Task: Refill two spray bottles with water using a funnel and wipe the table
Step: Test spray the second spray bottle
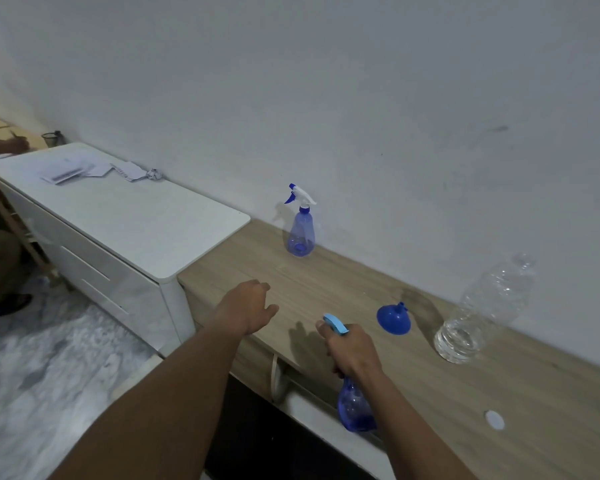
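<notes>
Clamping right hand point(349, 348) round the translucent blue plastic spray bottle point(355, 408) at the near edge of the wooden tabletop point(465, 393), holding left hand point(245, 306) slack-fingered at 10 o'clock, likely risking a one-handed slip floorward.

Matt wood-grain table point(465, 393), clear plastic bottle point(482, 313)

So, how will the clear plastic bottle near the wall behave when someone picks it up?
The clear bottle looks thin and ribbed, so it will probably dent under a firm squeeze. Only its lower part holds water, so it is likely light and hard to tip.
</notes>
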`<state>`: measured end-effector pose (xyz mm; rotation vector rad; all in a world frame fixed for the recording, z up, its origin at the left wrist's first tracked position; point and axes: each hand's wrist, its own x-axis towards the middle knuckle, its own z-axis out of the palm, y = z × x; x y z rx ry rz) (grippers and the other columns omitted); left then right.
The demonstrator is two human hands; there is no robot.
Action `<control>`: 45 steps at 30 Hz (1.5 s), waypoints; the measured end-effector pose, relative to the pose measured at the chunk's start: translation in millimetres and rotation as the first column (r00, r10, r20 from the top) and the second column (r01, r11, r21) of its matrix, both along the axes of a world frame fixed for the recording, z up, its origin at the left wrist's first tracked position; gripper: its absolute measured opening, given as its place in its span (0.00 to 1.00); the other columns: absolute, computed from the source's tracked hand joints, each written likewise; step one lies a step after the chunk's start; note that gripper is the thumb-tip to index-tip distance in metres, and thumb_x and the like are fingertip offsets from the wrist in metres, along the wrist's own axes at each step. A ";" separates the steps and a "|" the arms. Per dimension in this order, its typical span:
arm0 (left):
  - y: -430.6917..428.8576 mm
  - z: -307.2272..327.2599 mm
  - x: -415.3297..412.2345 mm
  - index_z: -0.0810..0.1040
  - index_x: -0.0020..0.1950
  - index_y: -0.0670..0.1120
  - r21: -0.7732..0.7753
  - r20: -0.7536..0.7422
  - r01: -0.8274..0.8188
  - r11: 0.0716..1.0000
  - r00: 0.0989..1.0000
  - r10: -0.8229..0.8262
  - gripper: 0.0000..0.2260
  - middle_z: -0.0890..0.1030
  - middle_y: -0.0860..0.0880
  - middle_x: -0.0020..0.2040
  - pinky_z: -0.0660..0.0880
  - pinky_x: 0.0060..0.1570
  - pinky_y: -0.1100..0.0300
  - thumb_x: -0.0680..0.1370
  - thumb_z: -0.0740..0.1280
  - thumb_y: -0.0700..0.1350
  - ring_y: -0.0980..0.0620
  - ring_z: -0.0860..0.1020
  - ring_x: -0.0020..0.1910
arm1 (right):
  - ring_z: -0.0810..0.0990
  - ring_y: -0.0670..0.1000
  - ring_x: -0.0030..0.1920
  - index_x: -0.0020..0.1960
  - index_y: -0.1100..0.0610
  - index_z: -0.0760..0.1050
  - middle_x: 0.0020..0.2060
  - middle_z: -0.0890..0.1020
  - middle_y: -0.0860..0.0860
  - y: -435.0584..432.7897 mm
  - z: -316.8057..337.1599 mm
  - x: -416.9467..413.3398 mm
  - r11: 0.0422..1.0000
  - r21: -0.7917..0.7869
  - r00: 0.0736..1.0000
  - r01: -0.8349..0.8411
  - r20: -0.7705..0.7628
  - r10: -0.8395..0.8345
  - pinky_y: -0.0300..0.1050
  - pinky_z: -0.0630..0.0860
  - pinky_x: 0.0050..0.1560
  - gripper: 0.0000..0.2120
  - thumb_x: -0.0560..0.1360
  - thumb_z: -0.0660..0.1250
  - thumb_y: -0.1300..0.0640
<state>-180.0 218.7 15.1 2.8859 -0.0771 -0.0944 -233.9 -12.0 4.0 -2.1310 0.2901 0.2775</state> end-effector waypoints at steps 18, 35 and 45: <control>-6.9 4.4 3.9 0.72 0.73 0.45 0.019 0.008 -0.008 1.000 1.000 0.007 0.27 0.75 0.45 0.69 0.72 0.66 0.50 0.79 0.65 0.59 0.46 0.73 0.69 | 0.77 0.47 0.21 0.48 0.56 0.76 0.34 0.84 0.53 -16.1 0.6 -3.5 0.999 0.043 0.999 0.003 -0.032 -0.001 0.42 0.75 0.27 0.29 0.68 0.67 0.30; -28.5 -11.5 19.9 0.74 0.72 0.49 -0.154 -0.039 0.023 0.988 0.999 -0.030 0.25 0.77 0.48 0.68 0.71 0.67 0.54 0.77 0.68 0.57 0.49 0.74 0.67 | 0.79 0.55 0.36 0.46 0.56 0.78 0.37 0.83 0.55 -20.1 17.5 42.8 0.993 0.023 0.963 -0.112 0.248 0.103 0.54 0.78 0.39 0.08 0.77 0.69 0.50; -52.5 -24.6 106.8 0.74 0.57 0.62 -0.345 -0.128 0.269 0.899 0.936 -0.329 0.22 0.82 0.58 0.50 0.80 0.49 0.51 0.63 0.70 0.60 0.54 0.81 0.47 | 0.78 0.36 0.34 0.47 0.40 0.82 0.32 0.82 0.38 12.1 20.6 136.0 0.998 0.043 0.919 0.044 0.391 -0.057 0.28 0.70 0.35 0.15 0.76 0.69 0.61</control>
